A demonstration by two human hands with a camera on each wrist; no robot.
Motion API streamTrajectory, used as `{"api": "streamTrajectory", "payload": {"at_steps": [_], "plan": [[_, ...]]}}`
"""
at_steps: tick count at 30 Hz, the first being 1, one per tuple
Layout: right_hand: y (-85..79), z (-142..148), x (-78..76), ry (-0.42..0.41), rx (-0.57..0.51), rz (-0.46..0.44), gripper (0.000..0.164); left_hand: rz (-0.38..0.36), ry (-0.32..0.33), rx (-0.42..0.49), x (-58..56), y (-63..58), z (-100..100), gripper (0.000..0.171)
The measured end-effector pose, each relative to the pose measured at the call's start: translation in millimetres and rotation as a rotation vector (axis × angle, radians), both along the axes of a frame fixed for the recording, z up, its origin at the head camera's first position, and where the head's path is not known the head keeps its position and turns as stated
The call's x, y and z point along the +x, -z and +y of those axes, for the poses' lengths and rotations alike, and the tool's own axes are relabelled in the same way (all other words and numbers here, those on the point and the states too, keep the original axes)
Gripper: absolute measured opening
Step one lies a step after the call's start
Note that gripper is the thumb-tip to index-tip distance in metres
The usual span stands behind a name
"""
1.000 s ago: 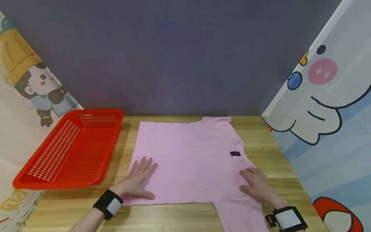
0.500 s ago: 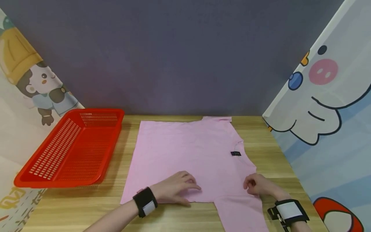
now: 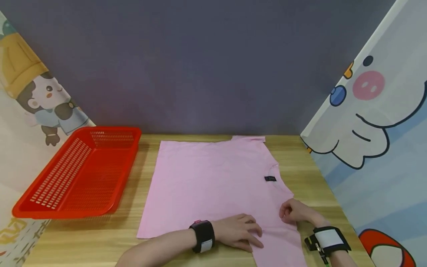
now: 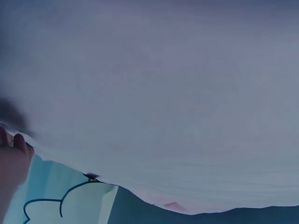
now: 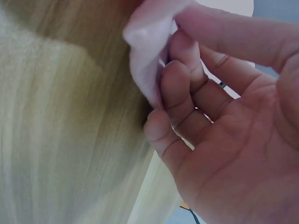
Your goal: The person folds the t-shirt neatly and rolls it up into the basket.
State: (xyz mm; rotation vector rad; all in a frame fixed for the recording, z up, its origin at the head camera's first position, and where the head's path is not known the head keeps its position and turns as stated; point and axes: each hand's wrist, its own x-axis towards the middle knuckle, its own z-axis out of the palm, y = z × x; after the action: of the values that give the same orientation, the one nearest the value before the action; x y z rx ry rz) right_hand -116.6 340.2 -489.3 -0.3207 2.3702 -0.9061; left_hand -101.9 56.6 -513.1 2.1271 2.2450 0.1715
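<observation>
A pink T-shirt [image 3: 207,178] lies spread flat on the table, hem to the left and neckline to the right, with a small black label [image 3: 270,178] at the collar. My right hand [image 3: 295,211] pinches the shirt's edge on the near side of the neckline. In the right wrist view, a fold of cloth [image 5: 149,51] shows between the thumb and curled fingers. My left hand [image 3: 238,231] rests with loosely bent fingers over the near edge, where the body meets the near sleeve [image 3: 277,241]. Pale cloth [image 4: 159,107] fills most of the left wrist view.
A red plastic basket [image 3: 116,196] with perforated sides stands at the left of the wooden table [image 3: 313,178]. A dark grey panel [image 3: 213,66] rises along the back edge. Cartoon-printed sheets [image 3: 393,148] flank both sides.
My left hand has slid right from the hem area along the near edge to the sleeve. My right hand, earlier lying spread on the shirt, has curled its fingers and taken a pinch of its edge.
</observation>
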Motion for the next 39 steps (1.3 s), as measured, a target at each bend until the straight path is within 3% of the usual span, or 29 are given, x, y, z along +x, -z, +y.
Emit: {"api": "streamTrajectory", "payload": {"at_steps": [8,13,16,20,24,27,30,34,39], "plan": [[-0.8,1.4,3.2,0.009,-0.011,-0.005,0.005,-0.057,0.057,0.061,5.1,-2.8,11.7,0.022],[-1.8,2.3,6.7,0.031,0.011,-0.02,0.007,-0.232,0.056,0.041,5.0,-4.6,10.4,0.022],[-2.3,2.7,7.8,0.023,-0.001,-0.023,0.009,-0.345,0.03,0.022,2.2,-7.9,-2.2,0.024],[-3.0,7.0,11.4,-0.009,-0.045,-0.021,0.008,-0.396,-0.11,0.063,-10.5,-12.6,-40.7,0.028],[-3.5,13.6,18.9,-0.061,-0.059,0.022,0.023,-0.332,-0.282,0.084,-25.6,-13.7,-96.5,0.032],[-2.5,17.6,24.8,-0.098,-0.051,0.089,0.037,-0.287,-0.375,0.107,-30.0,-10.0,-138.0,0.035],[-1.1,20.3,29.8,-0.113,-0.055,0.166,0.045,-0.291,-0.467,0.147,-25.0,-5.4,-174.0,0.039],[-0.5,20.8,36.8,-0.129,-0.071,0.279,0.047,-0.297,-0.59,0.174,-8.7,-1.6,-212.0,0.048],[7.5,24.7,43.5,-0.17,-0.127,0.449,0.045,-0.191,-0.663,0.255,11.4,-0.4,-247.5,0.053]]}}
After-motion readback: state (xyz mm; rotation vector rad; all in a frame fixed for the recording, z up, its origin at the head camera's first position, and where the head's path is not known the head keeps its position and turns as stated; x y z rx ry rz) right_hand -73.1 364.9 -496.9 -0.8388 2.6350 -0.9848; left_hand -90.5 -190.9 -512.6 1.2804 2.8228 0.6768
